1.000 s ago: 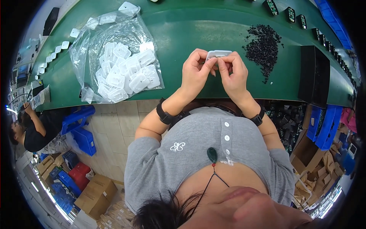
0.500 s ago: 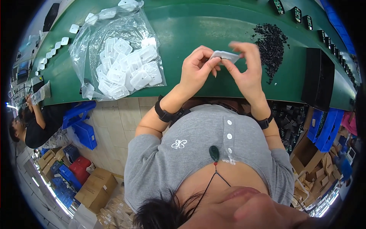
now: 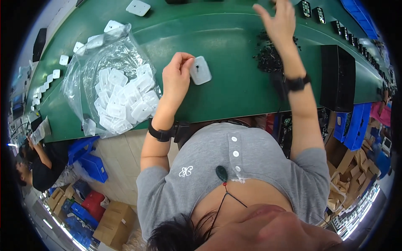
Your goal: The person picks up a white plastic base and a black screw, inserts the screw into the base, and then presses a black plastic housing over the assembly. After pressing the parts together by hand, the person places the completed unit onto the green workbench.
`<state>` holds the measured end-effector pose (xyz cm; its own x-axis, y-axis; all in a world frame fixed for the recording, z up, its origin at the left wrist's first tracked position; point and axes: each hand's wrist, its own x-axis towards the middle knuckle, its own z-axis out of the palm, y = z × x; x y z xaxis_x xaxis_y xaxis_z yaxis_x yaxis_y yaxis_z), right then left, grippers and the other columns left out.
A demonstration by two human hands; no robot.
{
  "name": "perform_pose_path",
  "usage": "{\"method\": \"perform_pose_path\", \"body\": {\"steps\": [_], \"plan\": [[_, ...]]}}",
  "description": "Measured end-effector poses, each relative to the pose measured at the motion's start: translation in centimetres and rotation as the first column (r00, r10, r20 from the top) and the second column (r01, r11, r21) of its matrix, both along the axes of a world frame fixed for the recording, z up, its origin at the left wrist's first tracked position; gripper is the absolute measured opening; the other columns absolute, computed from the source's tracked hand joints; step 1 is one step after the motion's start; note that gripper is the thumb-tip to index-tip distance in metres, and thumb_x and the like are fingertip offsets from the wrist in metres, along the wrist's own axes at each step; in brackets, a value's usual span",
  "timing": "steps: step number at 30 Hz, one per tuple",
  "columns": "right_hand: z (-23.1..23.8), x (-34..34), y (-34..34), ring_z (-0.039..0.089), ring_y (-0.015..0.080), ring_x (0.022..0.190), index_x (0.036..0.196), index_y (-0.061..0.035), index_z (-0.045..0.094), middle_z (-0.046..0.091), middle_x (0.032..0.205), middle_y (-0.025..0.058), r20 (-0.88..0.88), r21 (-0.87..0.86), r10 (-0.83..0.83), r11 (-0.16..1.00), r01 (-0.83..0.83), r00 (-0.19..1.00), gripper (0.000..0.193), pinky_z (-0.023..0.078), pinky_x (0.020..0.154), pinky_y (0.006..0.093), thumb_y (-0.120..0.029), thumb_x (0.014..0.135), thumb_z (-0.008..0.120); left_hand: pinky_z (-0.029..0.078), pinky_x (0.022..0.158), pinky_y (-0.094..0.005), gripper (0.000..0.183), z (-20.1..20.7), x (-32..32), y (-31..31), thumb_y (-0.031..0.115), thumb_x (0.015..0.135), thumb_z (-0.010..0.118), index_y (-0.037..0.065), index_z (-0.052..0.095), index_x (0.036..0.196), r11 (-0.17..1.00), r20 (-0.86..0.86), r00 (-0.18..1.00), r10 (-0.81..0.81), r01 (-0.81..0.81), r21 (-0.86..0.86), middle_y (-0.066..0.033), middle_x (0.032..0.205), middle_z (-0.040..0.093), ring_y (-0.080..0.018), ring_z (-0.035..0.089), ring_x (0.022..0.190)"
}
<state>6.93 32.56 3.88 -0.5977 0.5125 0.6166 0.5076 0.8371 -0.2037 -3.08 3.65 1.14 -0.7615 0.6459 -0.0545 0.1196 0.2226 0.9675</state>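
Head: black pieces [image 3: 267, 59] partly behind right hand [image 3: 279, 26]

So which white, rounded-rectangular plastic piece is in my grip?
The white, rounded-rectangular plastic piece right of the white pile, with its edge in your left grip; the others lie farther left.

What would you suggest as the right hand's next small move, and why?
Probably bring the right hand to the nearest black case: that hand looks open and free, the case lies close by, and the left hand holds the white plate.
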Motion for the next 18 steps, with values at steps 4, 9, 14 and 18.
{"method": "perform_pose_path", "body": {"steps": [4,9,14,18], "plan": [[0.6,-1.7,8.8,0.053,0.0365,0.105,0.116,-0.0062,0.061,0.056,0.112,0.018,0.224,0.031,-0.213,0.977,0.212,0.951,0.052,0.046,0.085,0.0449,-0.028,0.072,0.078,0.049,0.061,-0.0354,0.013,0.3,-0.7,0.8,0.012,0.088,0.064,0.001,0.061,0.094,0.981,-0.478,0.861,-0.175,0.11,-0.16,-0.0112,0.085,0.058,-0.0283,0.059,0.07],[-0.7,-1.2,6.0,0.056,0.0341,0.089,0.113,-0.002,0.06,0.054,0.097,0.0168,-0.145,-0.203,0.15,0.963,-0.178,0.978,0.043,0.048,0.079,0.04,-0.017,0.075,0.073,0.049,0.071,-0.0371,0.045,0.2,1.4,-0.5,0.027,0.08,0.074,0.002,0.057,0.115,0.941,-0.629,0.757,-0.177,-0.058,-0.334,-0.0137,0.102,0.055,-0.0323,0.057,0.087],[0.6,6.4,-8.4,0.054,0.0187,0.106,0.117,-0.0039,0.056,0.049,0.114,0.0078,-0.248,-0.651,0.458,0.574,-0.497,0.854,0.039,0.047,0.088,0.0286,-0.005,0.08,0.069,0.043,0.086,-0.0425,0.071,-0.3,3.1,-1.2,0.024,0.071,0.079,0.001,0.047,0.131,0.952,-0.761,0.605,-0.232,-0.019,-0.305,-0.0149,0.113,0.053,-0.0349,0.051,0.1],[-1.1,11.3,-13.5,0.056,0.0271,0.108,0.119,-0.0027,0.054,0.055,0.115,0.013,-0.221,-0.63,0.481,0.594,-0.5,0.849,0.047,0.045,0.094,0.0345,0.003,0.075,0.07,0.042,0.089,-0.0422,0.06,-0.7,2.4,-1.1,0.008,0.072,0.073,0.004,0.051,0.127,0.962,-0.746,0.611,-0.265,0.116,-0.247,-0.0123,0.116,0.056,-0.0323,0.052,0.107]]}}
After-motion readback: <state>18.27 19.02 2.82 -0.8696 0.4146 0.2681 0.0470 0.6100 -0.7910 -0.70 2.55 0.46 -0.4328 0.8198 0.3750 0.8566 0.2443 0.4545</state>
